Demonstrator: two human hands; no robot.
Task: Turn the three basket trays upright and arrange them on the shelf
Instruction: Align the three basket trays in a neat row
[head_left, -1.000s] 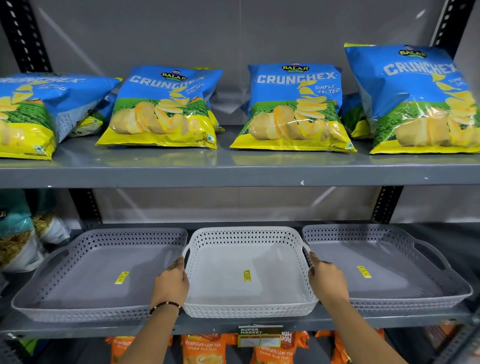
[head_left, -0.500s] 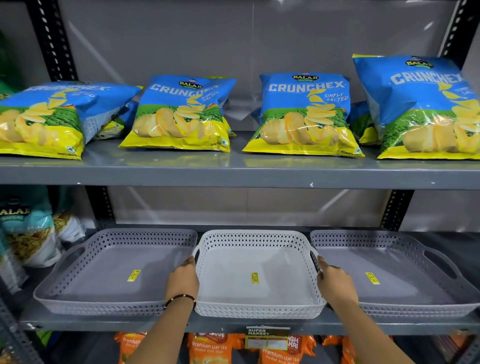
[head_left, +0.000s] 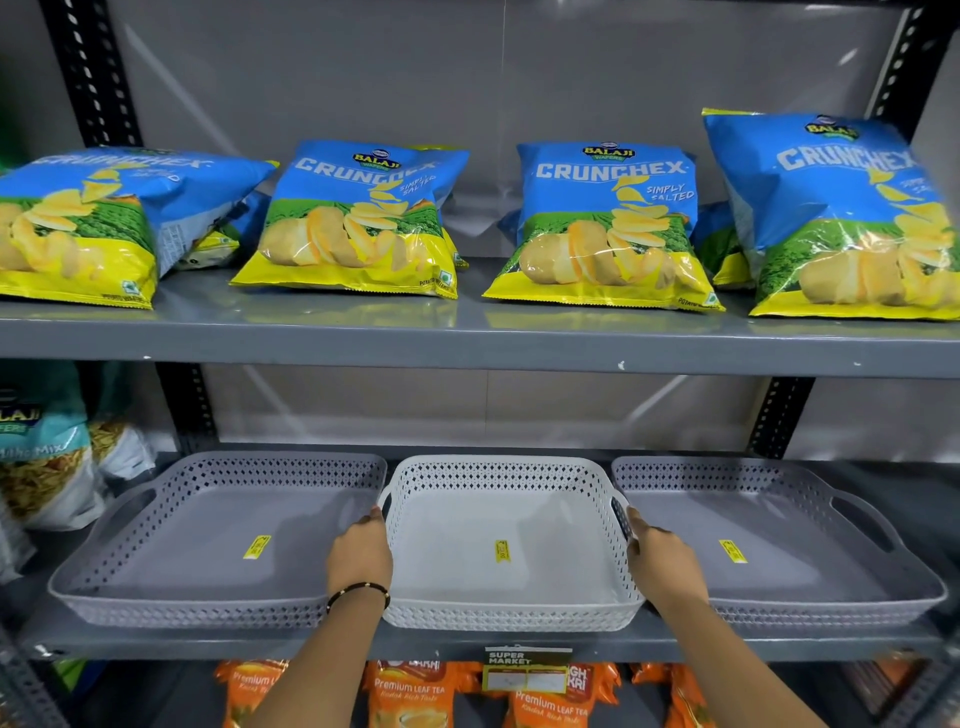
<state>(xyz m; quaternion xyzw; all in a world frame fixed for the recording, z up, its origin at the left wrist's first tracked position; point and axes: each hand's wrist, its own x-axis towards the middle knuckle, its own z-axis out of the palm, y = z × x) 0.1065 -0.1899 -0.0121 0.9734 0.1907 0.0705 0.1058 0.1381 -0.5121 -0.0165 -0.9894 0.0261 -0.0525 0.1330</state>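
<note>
Three basket trays stand upright side by side on the middle shelf (head_left: 467, 644). The left grey tray (head_left: 208, 545) and the right grey tray (head_left: 779, 561) flank a white tray (head_left: 498, 571). Each has a small yellow sticker on its floor. My left hand (head_left: 359, 556) grips the white tray's left side at its handle. Over on the white tray's right side, my right hand (head_left: 662, 561) holds the edge by the handle. Both hands sit in the narrow gaps between the white tray and its grey neighbours.
Blue and yellow chip bags (head_left: 358, 223) lie on the upper shelf (head_left: 467, 343). Snack mix bags (head_left: 47, 457) stand left of the trays. Orange tea packs (head_left: 410, 696) fill the shelf below, behind a price label (head_left: 527, 670). Black perforated uprights frame the rack.
The view has shifted slightly, so the shelves sit lower in frame. Both hands stay on the white tray's sides and the trays keep their places.
</note>
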